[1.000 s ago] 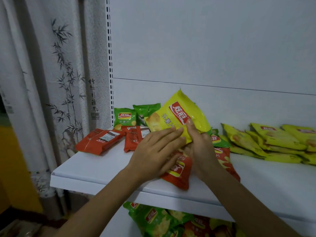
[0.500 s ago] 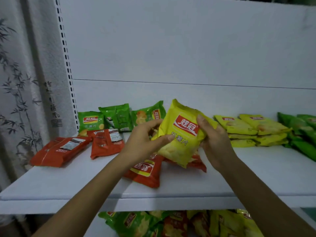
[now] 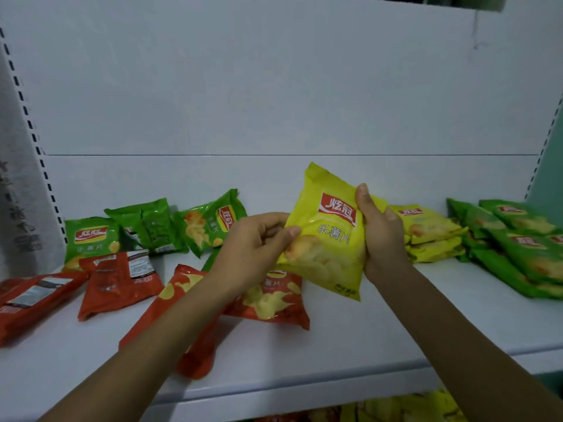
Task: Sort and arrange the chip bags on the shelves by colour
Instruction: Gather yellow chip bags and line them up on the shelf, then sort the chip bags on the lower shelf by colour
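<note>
**Bag (image 3: 327,239) up in both hands, just right of centre**

We have the yellow bag lifted clear of the white shelf (image 3: 365,339), tilted a little, red logo facing us. The left hand (image 3: 253,251) pinches its left edge, thumb on the front and fingers curled in behind. The right hand (image 3: 380,239) grips the right edge, thumb laid on the front beside the logo; its fingers are hidden behind the bag.

Down on the shelf, we see red bags (image 3: 118,281) strewn across the lower left of the frame. One lies under the left forearm and another sits just below the held bag. Behind them, at centre left, three green bags (image 3: 210,223) lean against the back panel (image 3: 274,86).

Over to the right, just beside the right hand, we find a yellow stack (image 3: 429,229) lying flat. A green stack (image 3: 518,245) touches it at the far right edge. At the bottom of the frame, more yellow packs (image 3: 396,406) peek out from the level below.
</note>
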